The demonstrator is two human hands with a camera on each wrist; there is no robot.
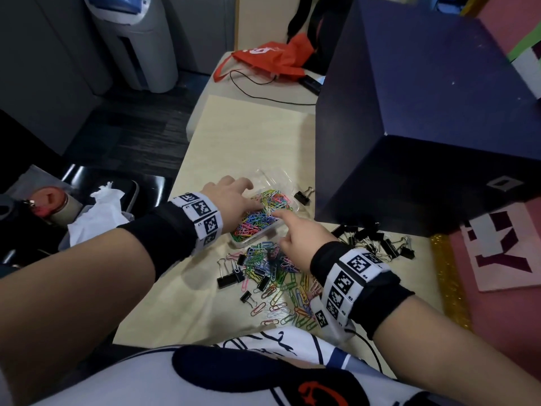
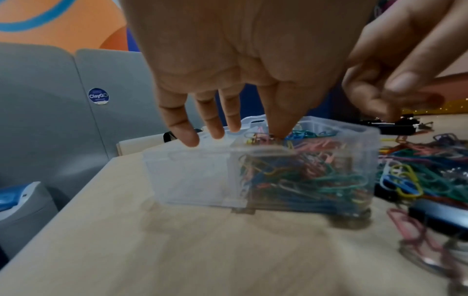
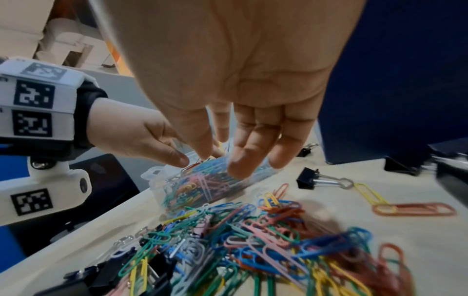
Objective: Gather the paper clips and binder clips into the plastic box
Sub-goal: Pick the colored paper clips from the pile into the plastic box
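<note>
A clear plastic box (image 1: 254,238) with its lid (image 1: 272,177) open sits mid-table, one side heaped with coloured paper clips (image 2: 316,172). My left hand (image 1: 237,197) reaches over it with straight, spread fingers, one fingertip (image 2: 278,130) touching the clips inside. My right hand (image 1: 295,238) hovers at the box's near right corner. Its thumb and forefinger tips meet at a red paper clip (image 3: 196,162) over the box, and its other fingers hang straight. A loose pile of paper clips (image 1: 278,276) mixed with black binder clips (image 1: 229,280) lies in front of the box.
More black binder clips (image 1: 377,240) are heaped to the right, and a single one (image 1: 303,197) lies beside the box. A big dark blue box (image 1: 424,127) walls off the right side. The table's left edge (image 1: 175,183) drops to a chair with tissues.
</note>
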